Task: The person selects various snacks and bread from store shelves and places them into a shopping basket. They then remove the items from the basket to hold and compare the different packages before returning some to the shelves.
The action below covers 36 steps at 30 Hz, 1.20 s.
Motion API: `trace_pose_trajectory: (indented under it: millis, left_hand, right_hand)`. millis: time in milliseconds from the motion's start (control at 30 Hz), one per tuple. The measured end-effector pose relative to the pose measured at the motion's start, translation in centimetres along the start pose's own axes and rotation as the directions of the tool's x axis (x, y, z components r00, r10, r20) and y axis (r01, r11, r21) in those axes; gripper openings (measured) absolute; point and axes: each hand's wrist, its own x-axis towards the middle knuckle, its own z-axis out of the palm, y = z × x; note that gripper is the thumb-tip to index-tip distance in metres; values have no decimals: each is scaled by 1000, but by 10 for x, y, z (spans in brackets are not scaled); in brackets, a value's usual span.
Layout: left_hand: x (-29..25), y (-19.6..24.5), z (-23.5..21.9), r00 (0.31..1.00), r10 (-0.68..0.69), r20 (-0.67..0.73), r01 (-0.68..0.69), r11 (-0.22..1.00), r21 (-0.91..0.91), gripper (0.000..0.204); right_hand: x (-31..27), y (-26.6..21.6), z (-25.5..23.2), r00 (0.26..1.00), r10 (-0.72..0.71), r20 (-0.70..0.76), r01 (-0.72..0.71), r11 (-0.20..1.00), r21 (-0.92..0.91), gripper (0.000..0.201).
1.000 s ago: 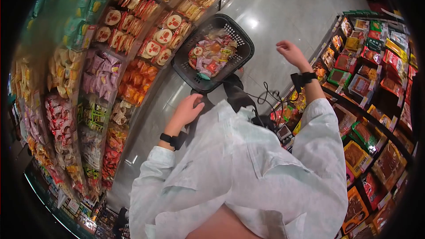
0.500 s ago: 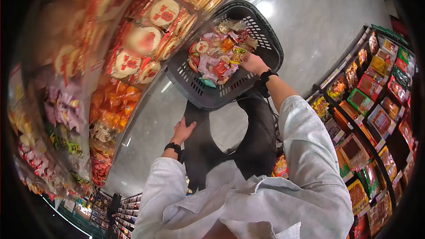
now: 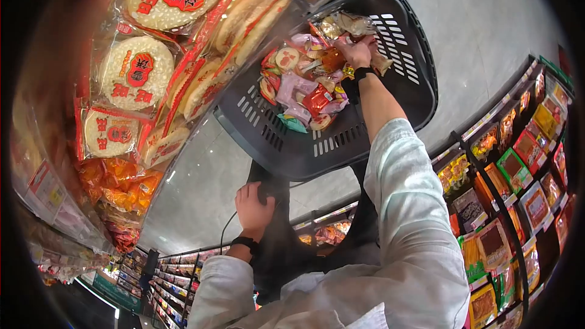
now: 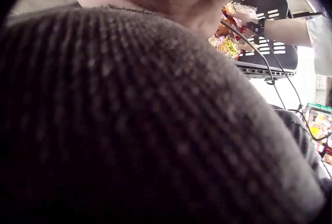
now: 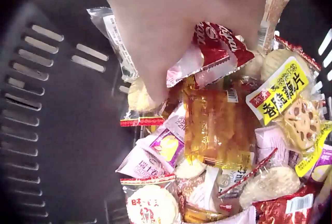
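My right hand point(image 3: 356, 53) reaches into the dark plastic shopping basket point(image 3: 256, 140), over a heap of small wrapped snacks. In the right wrist view, its thumb and fingers hold a shiny red-and-pink snack packet point(image 5: 220, 47). Just below lies an amber snack packet point(image 5: 215, 123), with a yellow-labelled lotus root snack packet point(image 5: 285, 89) beside it and a rice cracker packet point(image 5: 153, 203) lower down. My left hand point(image 3: 255, 207) rests on a dark trouser leg, fingers loosely bent and holding nothing. Ribbed dark cloth point(image 4: 155, 110) fills most of the left wrist view.
Shelf bins with large rice cracker packets point(image 3: 134, 73) and orange-wrapped snacks point(image 3: 119, 186) stand close on the left, against the basket. On the right, a rack of packaged foods point(image 3: 506, 207) curves along the aisle. Grey tiled floor point(image 3: 469, 36) lies between. A thin cable point(image 4: 270, 66) hangs near the legs.
My right hand has gone from outside the basket down to the snacks and further toward its far side. The basket and rice cracker bins appear larger. My left hand has settled on the leg.
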Motion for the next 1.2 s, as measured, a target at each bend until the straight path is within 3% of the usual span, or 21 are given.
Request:
trace_pose_trajectory:
  millis: [67, 133, 167, 300, 433, 567, 667, 700, 800, 933, 967, 1067, 1133, 1200]
  left_hand:
    - [5, 0, -3, 1000, 1, -8, -1, 1000, -6, 45]
    - [8, 1, -4, 1000, 13, -21, -13, 1000, -18, 44]
    - [10, 1, -5, 999, 22, -33, -23, 999, -26, 43]
    - [16, 7, -12, 999, 37, -27, -38, 998, -52, 41]
    - [19, 20, -12, 999, 29, -20, -30, 998, -62, 42]
    - [20, 29, -11, 1000, 18, -18, -19, 997, -68, 42]
    - [21, 24, -9, 1000, 21, -13, -22, 997, -72, 42]
    - [21, 23, -10, 1000, 20, -10, -20, 997, -73, 42]
    - [20, 25, -14, 1000, 20, -21, -21, 997, -74, 41]
    - [20, 24, -10, 999, 22, -31, -24, 998, -63, 39]
    - [21, 23, -9, 999, 26, -36, -28, 998, -59, 39]
    - [19, 21, -8, 999, 23, -38, -25, 998, -52, 38]
    - [20, 21, -7, 999, 17, -40, -19, 999, -49, 38]
    - [20, 21, -7, 999, 9, -37, -11, 999, -47, 38]
  right_hand:
    - [8, 4, 9, 997, 16, 69, -17, 1000, 6, 147]
    - [-3, 3, 12, 999, 49, -17, -50, 999, -16, 148]
    - [0, 10, 15, 1000, -2, 12, 2, 998, -61, 146]
    - [-33, 8, 21, 992, -84, -98, 76, 993, -85, 141]
    - [-55, -2, 33, 998, 58, -1, -58, 998, -6, 136]
    - [-64, -5, 58, 983, -42, -179, 37, 999, -27, 127]
    - [-63, -3, 62, 983, -10, -183, 7, 1000, -19, 117]
    - [-71, -5, 62, 950, -88, -301, 94, 996, 7, 109]
    - [-81, -9, 54, 987, 13, -160, -2, 998, 68, 103]
    - [-93, -1, 64, 944, -223, -241, 274, 940, 204, 100]
    - [-98, 3, 65, 960, -188, -207, 229, 953, 196, 101]
    - [-113, 12, 64, 947, -314, -72, 322, 932, 165, 102]
    - [-127, 13, 68, 942, -323, 93, 276, 902, 331, 100]
    - [-152, 6, 64, 892, -360, 273, 213, 868, 449, 99]
